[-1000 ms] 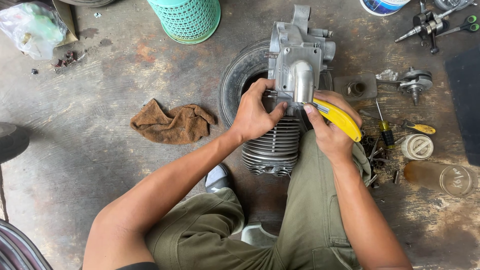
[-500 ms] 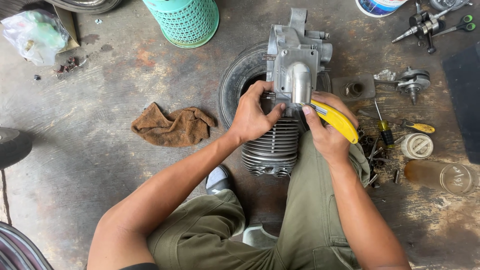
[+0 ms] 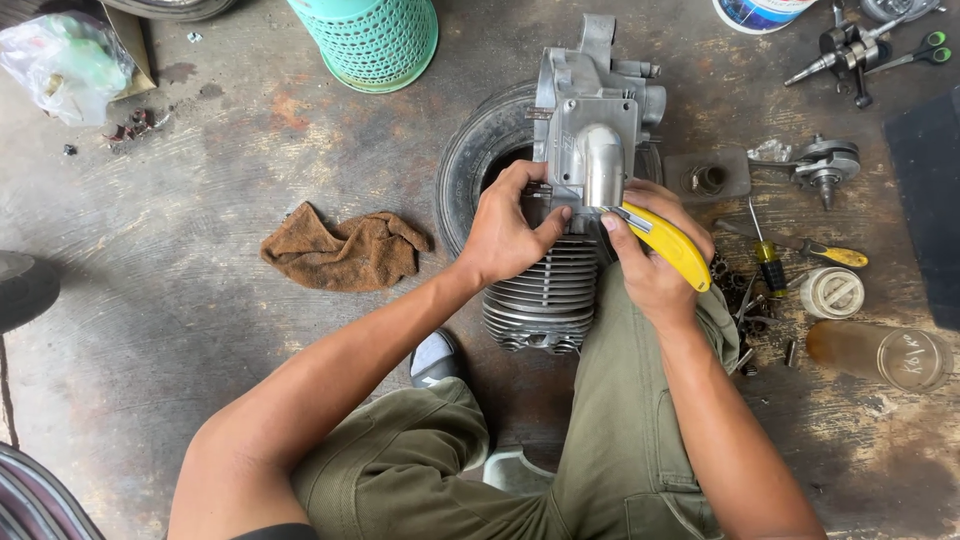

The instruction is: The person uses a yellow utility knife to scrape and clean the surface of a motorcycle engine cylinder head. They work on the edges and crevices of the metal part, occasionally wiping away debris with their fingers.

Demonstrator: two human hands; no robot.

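Note:
A grey metal engine (image 3: 585,130) with a finned cylinder (image 3: 545,300) lies on a small black tyre (image 3: 475,160) on the floor. My left hand (image 3: 510,225) grips the engine's left side where the casing meets the fins. My right hand (image 3: 655,260) is shut on a yellow-handled utility knife (image 3: 672,243). The knife's blade touches the engine just under the rounded silver pipe (image 3: 603,170).
A brown rag (image 3: 345,250) lies left of the tyre. A teal plastic basket (image 3: 372,40) stands at the top. Screwdrivers (image 3: 800,250), a crankshaft (image 3: 820,165), small metal parts, a round lid (image 3: 832,292) and a glass jar (image 3: 885,355) lie at the right. My legs fill the foreground.
Both hands stay at the same place on the engine. The view has only shifted slightly.

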